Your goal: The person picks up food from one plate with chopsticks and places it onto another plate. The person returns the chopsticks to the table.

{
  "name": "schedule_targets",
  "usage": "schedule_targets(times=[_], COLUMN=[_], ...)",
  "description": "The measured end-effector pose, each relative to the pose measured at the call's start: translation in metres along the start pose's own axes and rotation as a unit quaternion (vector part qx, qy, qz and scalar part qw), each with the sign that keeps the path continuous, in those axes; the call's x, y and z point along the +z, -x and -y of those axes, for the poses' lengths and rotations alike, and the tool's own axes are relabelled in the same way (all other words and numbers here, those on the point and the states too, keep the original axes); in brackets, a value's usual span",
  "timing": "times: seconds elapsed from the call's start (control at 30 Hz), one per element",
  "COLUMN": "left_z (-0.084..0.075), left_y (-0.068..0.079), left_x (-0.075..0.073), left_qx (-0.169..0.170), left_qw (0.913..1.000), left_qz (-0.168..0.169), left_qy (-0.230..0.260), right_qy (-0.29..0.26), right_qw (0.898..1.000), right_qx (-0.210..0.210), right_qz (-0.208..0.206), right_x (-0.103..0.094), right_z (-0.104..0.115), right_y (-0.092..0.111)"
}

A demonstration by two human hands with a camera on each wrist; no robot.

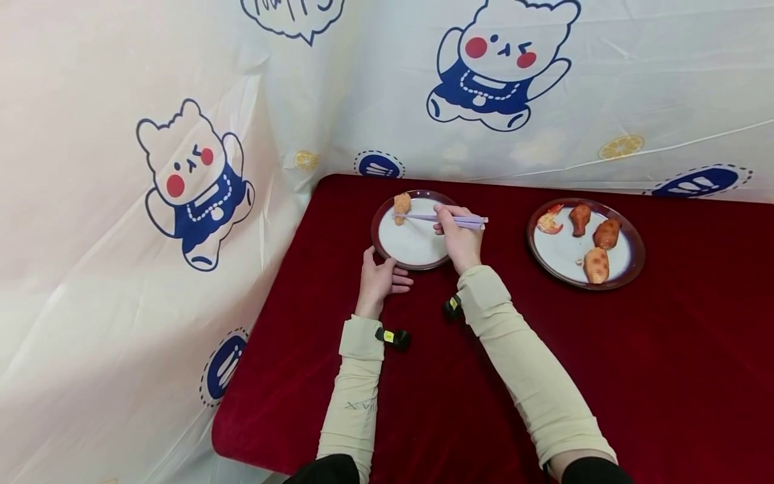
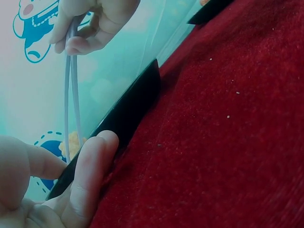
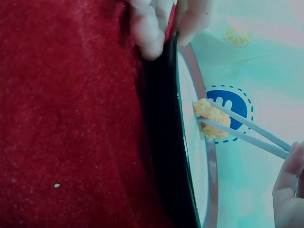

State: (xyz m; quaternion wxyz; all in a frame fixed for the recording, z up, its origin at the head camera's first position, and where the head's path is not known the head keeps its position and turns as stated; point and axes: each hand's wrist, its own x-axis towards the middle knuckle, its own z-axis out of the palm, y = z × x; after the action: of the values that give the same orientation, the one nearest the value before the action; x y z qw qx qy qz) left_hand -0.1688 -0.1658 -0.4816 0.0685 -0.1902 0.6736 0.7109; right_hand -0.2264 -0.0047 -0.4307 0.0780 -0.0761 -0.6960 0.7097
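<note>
At the left near rim of a brown-rimmed white plate, my left hand pinches the edge between thumb and fingers. My right hand holds a pair of lilac chopsticks above the same plate. Their tips are at a golden, crumbly-coated piece of fried food on the plate's far left side. In the right wrist view the chopsticks lie on either side of the fried piece. The plate's dark outer wall shows in the left wrist view.
To the right stands a second brown-rimmed plate with a shrimp, a drumstick and two browned meat pieces. A dark red cloth covers the table. Printed white sheeting hangs behind and at the left.
</note>
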Motion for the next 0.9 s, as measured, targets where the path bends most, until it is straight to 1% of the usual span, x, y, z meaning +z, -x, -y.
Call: schedule_targets(times=[0.1,0.2,0.53,0.77,0.9], left_z=[0.000,0.000,0.000,0.001,0.002], left_y=[0.000,0.001,-0.001,-0.002,-0.001], left_x=[0.000,0.000,0.000,0.001,0.001], left_qx=[0.000,-0.001,0.002,0.001,0.001], left_qw=[1.0000,1.0000,1.0000,1.0000,1.0000], left_qz=[0.000,0.000,0.001,0.001,0.000], left_qy=[-0.001,-0.002,-0.001,-0.004,-0.005], right_qy=[-0.030,-0.050,-0.060,-0.055,-0.076], right_qw=[0.999,0.998,0.997,0.998,0.996], right_qx=[0.015,0.020,0.033,0.034,0.026], right_qz=[-0.012,-0.016,-0.027,-0.028,-0.031], right_x=[0.000,-0.001,-0.005,-0.010,-0.019], right_z=[0.001,0.004,0.010,0.012,0.013], right_y=[0.000,0.000,-0.001,0.000,0.002])
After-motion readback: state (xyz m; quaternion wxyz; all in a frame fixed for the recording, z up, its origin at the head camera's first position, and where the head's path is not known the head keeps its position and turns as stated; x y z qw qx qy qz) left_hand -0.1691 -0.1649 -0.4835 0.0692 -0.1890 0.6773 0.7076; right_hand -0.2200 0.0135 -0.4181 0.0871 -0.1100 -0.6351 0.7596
